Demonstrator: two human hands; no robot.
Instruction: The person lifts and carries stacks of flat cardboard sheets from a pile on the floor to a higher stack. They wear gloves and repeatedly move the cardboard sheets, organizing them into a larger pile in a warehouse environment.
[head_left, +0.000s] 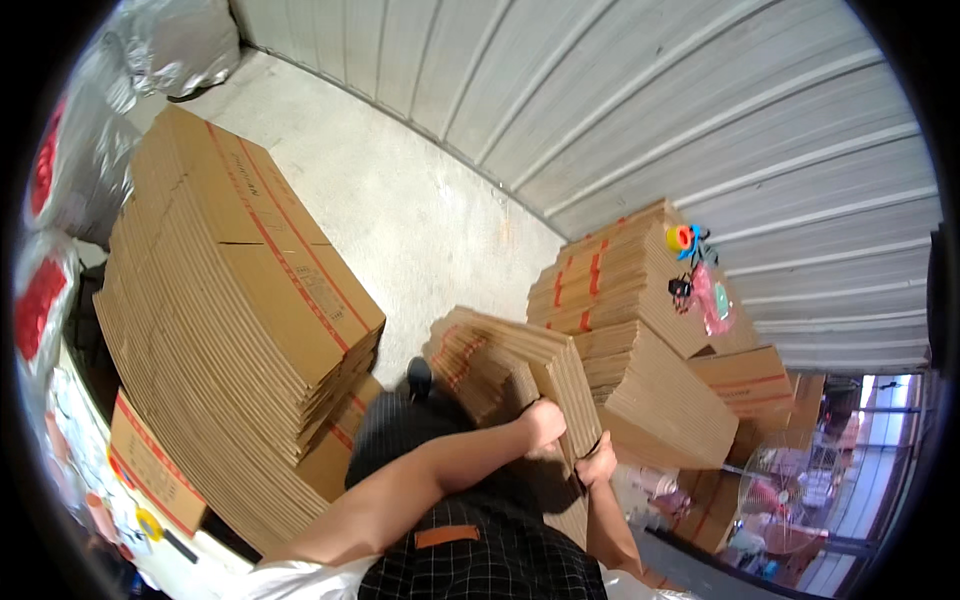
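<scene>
I am in what looks like a packing workshop or a packaging store. A ribbed metal wall (600, 110) rises from a bare, pale floor (410, 200), more like a shed than a home or an office. A big pile of flattened cartons (190, 290) stands on my left, another carton stack (620, 270) sits near the wall, and a bundle of flat cartons (572, 380) is right before me. Shiny plastic sacks (180, 45) gather at the far left, and a wire-caged fan (785, 490) stands at the right. I wear a dark checked apron (470, 570).
</scene>
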